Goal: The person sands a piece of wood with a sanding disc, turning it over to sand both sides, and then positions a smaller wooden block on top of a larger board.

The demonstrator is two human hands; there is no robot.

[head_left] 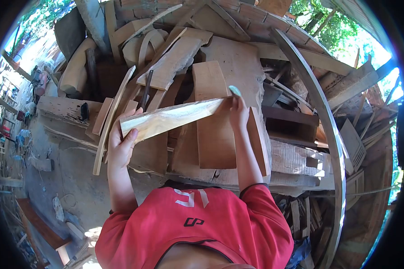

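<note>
A wooden board [179, 117] with a pale streaked face is held up in front of me, tilted up towards the right. Its left end is gripped by my left hand [122, 141], with the thumb on the near face. At the board's right end, my right hand [239, 112] is closed on something pale green [234, 91], too small to name, touching the upper corner. Behind and below the held board, a wide brown plank [216, 143] leans on the wood pile.
A long curved beam [327, 112] arcs down the right side. Stacked thick planks [296, 163] lie at the centre right, and a narrow strip [114, 121] stands left of my left hand. Rough slabs [177, 58] lean at the back. A reddish-brown board [42, 224] lies at lower left.
</note>
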